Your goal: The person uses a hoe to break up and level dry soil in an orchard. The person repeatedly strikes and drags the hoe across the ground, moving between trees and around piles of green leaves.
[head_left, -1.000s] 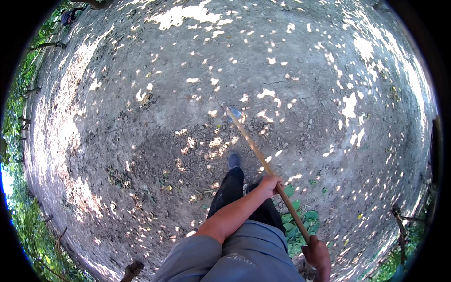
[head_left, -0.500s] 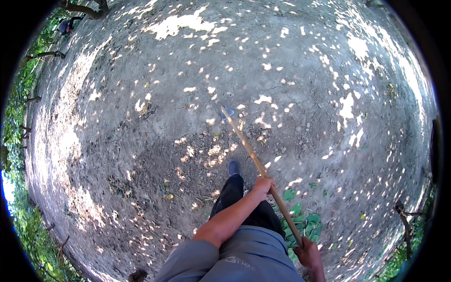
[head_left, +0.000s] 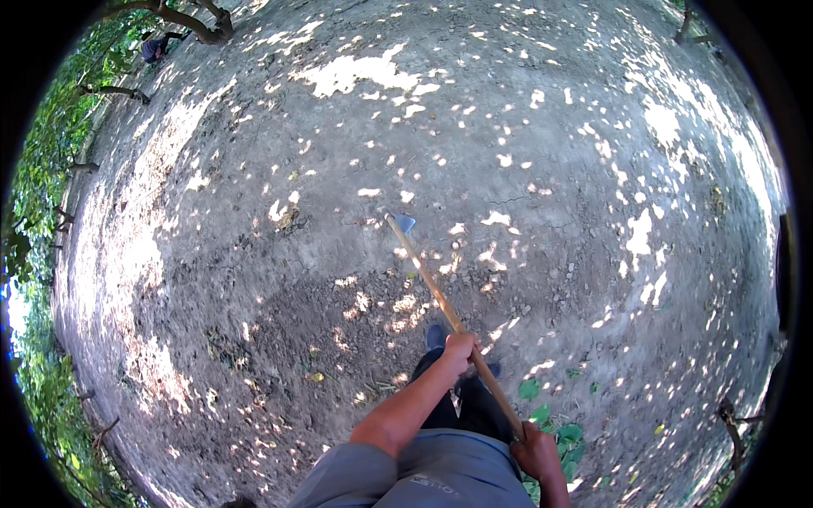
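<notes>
Both my hands are closed round the long wooden handle of a hoe [head_left: 432,284]. My left hand [head_left: 461,349] grips it around mid-length, in front of my legs. My right hand [head_left: 536,450] holds the handle close to its near end, beside my right hip. The handle slants away to the upper left, ending in a grey-blue metal blade [head_left: 404,223]. The blade is at or just above the dry soil [head_left: 339,245]; I cannot tell whether it touches. Broken, crumbly earth [head_left: 381,309] lies between the blade and my shoe [head_left: 435,337].
Green leafy cuttings [head_left: 569,440] lie on the ground by my right hand. Tree trunks and branches [head_left: 199,27] stand at the far left, with another person [head_left: 154,49] beside them. Foliage [head_left: 51,186] lines the left edge. A bare branch [head_left: 730,419] is at the right.
The hoe's blade has come nearer and slightly left. Both hands have shifted a little left, still on the handle. The leg and foot positions have changed, and the whole view has shifted.
</notes>
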A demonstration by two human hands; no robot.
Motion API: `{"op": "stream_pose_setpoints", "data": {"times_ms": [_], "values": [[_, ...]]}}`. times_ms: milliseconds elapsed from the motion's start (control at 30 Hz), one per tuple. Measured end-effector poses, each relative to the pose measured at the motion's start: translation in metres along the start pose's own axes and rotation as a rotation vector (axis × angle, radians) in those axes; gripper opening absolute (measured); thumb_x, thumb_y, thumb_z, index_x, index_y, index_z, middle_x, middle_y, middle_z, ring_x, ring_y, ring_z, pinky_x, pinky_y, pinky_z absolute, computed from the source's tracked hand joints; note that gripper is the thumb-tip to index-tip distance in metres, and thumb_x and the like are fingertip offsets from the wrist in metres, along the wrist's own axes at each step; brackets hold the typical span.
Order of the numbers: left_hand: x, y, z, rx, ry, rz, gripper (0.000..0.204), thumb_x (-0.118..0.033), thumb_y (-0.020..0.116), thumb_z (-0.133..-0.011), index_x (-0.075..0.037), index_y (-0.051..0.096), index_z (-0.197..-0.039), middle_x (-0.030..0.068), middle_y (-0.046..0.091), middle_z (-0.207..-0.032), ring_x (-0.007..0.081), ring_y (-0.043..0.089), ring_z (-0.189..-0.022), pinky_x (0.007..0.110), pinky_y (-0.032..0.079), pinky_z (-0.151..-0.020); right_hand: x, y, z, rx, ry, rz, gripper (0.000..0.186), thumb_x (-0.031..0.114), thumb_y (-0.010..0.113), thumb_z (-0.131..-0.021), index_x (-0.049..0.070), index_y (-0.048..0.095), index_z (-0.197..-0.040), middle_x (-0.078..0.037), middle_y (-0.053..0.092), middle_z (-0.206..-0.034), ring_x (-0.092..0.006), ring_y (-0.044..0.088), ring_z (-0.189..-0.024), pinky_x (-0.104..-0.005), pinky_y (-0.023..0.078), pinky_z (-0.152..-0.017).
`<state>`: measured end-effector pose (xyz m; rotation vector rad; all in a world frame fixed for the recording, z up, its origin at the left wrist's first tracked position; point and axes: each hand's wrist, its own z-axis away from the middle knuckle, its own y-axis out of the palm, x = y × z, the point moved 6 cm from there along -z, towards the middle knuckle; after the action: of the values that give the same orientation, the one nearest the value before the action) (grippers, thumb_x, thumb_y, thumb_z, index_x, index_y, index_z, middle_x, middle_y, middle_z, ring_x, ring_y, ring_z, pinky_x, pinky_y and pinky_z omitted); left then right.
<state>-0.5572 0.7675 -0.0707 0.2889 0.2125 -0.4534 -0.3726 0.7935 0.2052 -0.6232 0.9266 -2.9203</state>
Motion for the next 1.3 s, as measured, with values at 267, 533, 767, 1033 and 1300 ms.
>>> {"op": "stream_pose_setpoints", "data": {"times_ms": [267, 533, 767, 1033, 1300], "values": [[-0.066, -0.013, 0.015, 0.162, -0.068, -0.065, 0.013, -0.014, 0.058, -0.085, -0.002, 0.052, -0.087, 0.0086, 0.057, -0.072, 0.0239, 0.064, -0.067, 0.037, 0.055, -0.055, 0.063, -0.05, -0.026, 0.006, -0.094, 0.074, 0.034, 0.023, 0.064, -0.072, 0.002, 0.055, -0.097, -0.022, 0.062, -0.078, -0.0411, 0.06, -0.074, -0.0486, 0.048, -0.068], [-0.102, 0.014, 0.006, 0.106, -0.002, 0.147, 0.013, -0.012, 0.058, -0.085, -0.002, 0.052, -0.089, 0.0078, 0.056, -0.072, 0.022, 0.061, -0.066, 0.037, 0.054, -0.059, 0.098, -0.101, -0.049, 0.056, -0.175, 0.103, 0.044, 0.029, 0.064, -0.076, 0.006, 0.052, -0.111, -0.021, 0.062, -0.084, -0.0398, 0.061, -0.08, -0.0462, 0.049, -0.071], [-0.146, 0.045, -0.017, 0.028, 0.001, 0.306, 0.011, -0.005, 0.058, -0.082, -0.002, 0.048, -0.078, 0.0084, 0.048, -0.064, 0.0228, 0.051, -0.054, 0.039, 0.048, -0.052, 0.135, -0.16, -0.07, 0.104, -0.289, 0.137, 0.049, 0.038, 0.06, -0.079, 0.007, 0.049, -0.116, -0.024, 0.059, -0.092, -0.0419, 0.06, -0.083, -0.0464, 0.048, -0.075], [-0.168, 0.053, -0.039, -0.124, 0.067, 0.206, 0.011, -0.007, 0.06, -0.083, -0.002, 0.05, -0.082, 0.0082, 0.049, -0.063, 0.0227, 0.051, -0.053, 0.038, 0.046, -0.049, 0.136, -0.197, -0.097, 0.195, -0.402, 0.162, 0.053, 0.04, 0.058, -0.08, 0.005, 0.047, -0.118, -0.028, 0.058, -0.096, -0.0445, 0.059, -0.086, -0.0467, 0.049, -0.077], [-0.181, 0.086, -0.045, -0.136, 0.002, 0.144, 0.012, -0.004, 0.061, -0.082, -0.005, 0.049, -0.084, 0.006, 0.049, -0.066, 0.021, 0.051, -0.056, 0.036, 0.047, -0.053, 0.126, -0.236, -0.119, 0.216, -0.374, 0.149, 0.048, 0.039, 0.054, -0.083, 0.005, 0.045, -0.116, -0.027, 0.058, -0.097, -0.0431, 0.059, -0.087, -0.0466, 0.048, -0.078]]}}
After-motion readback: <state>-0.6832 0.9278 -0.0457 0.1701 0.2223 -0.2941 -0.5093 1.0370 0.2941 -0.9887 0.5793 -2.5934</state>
